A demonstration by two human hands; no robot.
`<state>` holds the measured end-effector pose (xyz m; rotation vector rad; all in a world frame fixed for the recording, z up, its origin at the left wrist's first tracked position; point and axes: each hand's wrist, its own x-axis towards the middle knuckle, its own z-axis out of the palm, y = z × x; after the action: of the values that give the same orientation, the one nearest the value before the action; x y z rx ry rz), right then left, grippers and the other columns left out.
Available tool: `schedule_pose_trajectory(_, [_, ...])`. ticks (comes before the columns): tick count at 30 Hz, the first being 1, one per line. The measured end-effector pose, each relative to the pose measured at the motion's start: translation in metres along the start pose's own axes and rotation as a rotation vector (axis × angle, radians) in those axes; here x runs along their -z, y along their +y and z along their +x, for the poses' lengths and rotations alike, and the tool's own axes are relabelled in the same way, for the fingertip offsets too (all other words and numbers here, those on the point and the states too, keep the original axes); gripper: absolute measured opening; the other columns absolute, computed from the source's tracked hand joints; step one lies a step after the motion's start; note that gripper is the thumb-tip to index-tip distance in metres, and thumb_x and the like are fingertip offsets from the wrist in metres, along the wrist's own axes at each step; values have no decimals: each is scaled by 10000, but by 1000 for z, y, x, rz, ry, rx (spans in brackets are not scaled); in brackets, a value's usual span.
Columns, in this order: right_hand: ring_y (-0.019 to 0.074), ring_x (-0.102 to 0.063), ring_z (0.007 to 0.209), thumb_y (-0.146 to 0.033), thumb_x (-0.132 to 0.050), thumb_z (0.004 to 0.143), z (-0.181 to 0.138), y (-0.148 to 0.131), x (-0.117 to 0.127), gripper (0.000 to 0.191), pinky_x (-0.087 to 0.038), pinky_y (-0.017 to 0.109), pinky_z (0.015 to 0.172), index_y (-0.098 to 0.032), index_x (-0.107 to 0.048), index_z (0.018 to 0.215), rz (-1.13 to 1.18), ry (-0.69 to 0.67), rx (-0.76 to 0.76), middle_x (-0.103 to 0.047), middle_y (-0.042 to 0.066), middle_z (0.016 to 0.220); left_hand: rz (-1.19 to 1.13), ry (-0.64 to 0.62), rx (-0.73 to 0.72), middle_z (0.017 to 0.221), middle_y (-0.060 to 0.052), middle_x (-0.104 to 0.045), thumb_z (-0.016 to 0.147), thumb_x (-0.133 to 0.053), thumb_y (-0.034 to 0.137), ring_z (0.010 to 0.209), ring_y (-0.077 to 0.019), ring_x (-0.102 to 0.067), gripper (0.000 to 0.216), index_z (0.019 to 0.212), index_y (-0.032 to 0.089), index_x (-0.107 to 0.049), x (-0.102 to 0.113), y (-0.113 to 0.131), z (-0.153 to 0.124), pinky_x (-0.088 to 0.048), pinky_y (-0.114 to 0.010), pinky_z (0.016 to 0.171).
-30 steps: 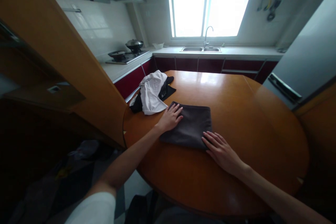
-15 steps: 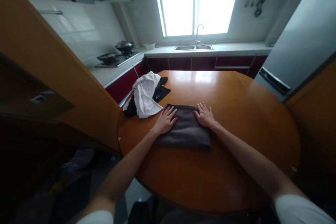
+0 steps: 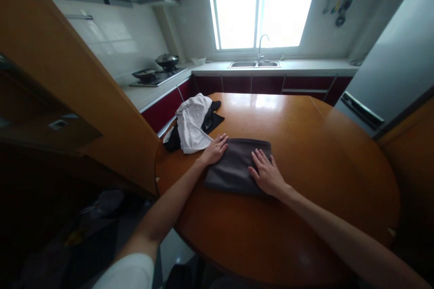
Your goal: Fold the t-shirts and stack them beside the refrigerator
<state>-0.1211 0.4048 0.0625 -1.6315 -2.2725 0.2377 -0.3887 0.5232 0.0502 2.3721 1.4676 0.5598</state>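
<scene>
Since the frame half a second earlier, the right hand (image 3: 267,176) has moved from the far right corner of the dark grey cloth (image 3: 233,167) down toward its right side, and the left hand (image 3: 214,150) has shifted slightly outward along the left edge. Both hands are open, laid flat with fingers extended; neither grasps anything. The cloth lies at the centre of the frame, on the near left part of the wooden table (image 3: 315,180), as a flat, roughly rectangular piece. Its folding appears largely complete, the present step being judged a smoothing or squaring of the edges. Left of centre, just beyond the left hand, a white garment (image 3: 191,122) lies rumpled over black fabric (image 3: 173,140); this heap is apparently the portion left unfolded.
</scene>
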Motion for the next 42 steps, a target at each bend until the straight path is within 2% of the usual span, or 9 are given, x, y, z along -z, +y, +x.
schedule_pose_trajectory(7, [263, -178, 1549, -416, -318, 1045, -21, -8, -4, 592, -80, 542, 1241, -109, -389, 1546, -45, 46, -19, -267, 146, 1648, -187, 21, 65, 1635, -110, -324, 1024, -335, 455, 1546, -279, -188, 579, 1502, 160, -477, -4, -10, 0, -122, -484, 1253])
schedule_pose_trajectory(12, [250, -138, 1558, -426, -295, 1046, -19, -52, 12, 597, -116, 521, 1246, -136, -372, 1561, 33, 60, 156, -230, 113, 1663, -484, 338, 65, 1543, -110, -481, 1032, -331, 483, 1463, -242, -388, 557, 1457, 180, -523, 14, -9, -5, -286, -406, 1209])
schedule_pose_trajectory(16, [261, -118, 1561, -454, -334, 1036, -7, -117, -12, 650, -134, 512, 1247, -115, -299, 1589, 105, -6, 269, -179, 129, 1672, -632, 515, 159, 1216, -138, -701, 977, -452, 428, 1077, -219, -668, 470, 1318, 144, -607, 26, -20, -10, -529, -341, 904])
schedule_pose_trajectory(19, [288, -69, 1564, -499, -364, 1026, 4, -155, -42, 727, -99, 536, 1248, -56, -256, 1591, 120, -43, 272, -118, 173, 1672, -659, 538, 210, 974, -107, -732, 951, -455, 387, 769, -163, -662, 434, 1252, 118, -614, 33, -32, -17, -512, -270, 682])
schedule_pose_trajectory(24, [318, -63, 1561, -499, -378, 1024, 5, -169, -56, 724, -64, 563, 1245, -24, -310, 1566, 130, -97, 297, -129, 210, 1661, -637, 543, 253, 866, -55, -698, 936, -435, 350, 648, -123, -579, 395, 1202, 130, -626, 43, -35, -27, -464, -227, 621])
schedule_pose_trajectory(30, [263, -289, 1512, -355, -398, 1027, -32, -124, -18, 503, -208, 515, 1241, -173, -484, 1487, 279, 46, 357, -382, 115, 1609, -636, 210, 336, 655, -28, -661, 865, -602, 501, 520, -138, -583, 372, 853, 143, -702, 39, -22, -31, -435, -229, 497])
schedule_pose_trajectory(36, [244, -680, 1014, -332, -459, 953, -52, 3, 10, 344, -530, 384, 908, -189, -678, 1175, 385, 297, -157, -708, 124, 1163, -637, -87, 461, 604, -68, -664, 693, -745, 665, 529, -204, -641, 541, 699, 127, -691, 40, -20, -38, -475, -266, 474])
schedule_pose_trajectory(39, [220, -701, 833, -333, -495, 900, -49, 49, 18, 301, -518, 311, 746, -162, -728, 985, 423, 193, -390, -759, 100, 933, -637, -191, 499, 707, -82, -713, 582, -830, 648, 640, -228, -680, 585, 808, 117, -730, 48, -16, -44, -509, -265, 528])
schedule_pose_trajectory(42, [182, -669, 658, -308, -503, 876, -36, 65, 18, 299, -457, 262, 618, -157, -718, 732, 471, -4, -503, -743, 78, 707, -635, -228, 510, 750, -96, -725, 523, -856, 646, 688, -238, -680, 625, 805, 102, -729, 57, -6, -48, -521, -277, 570])
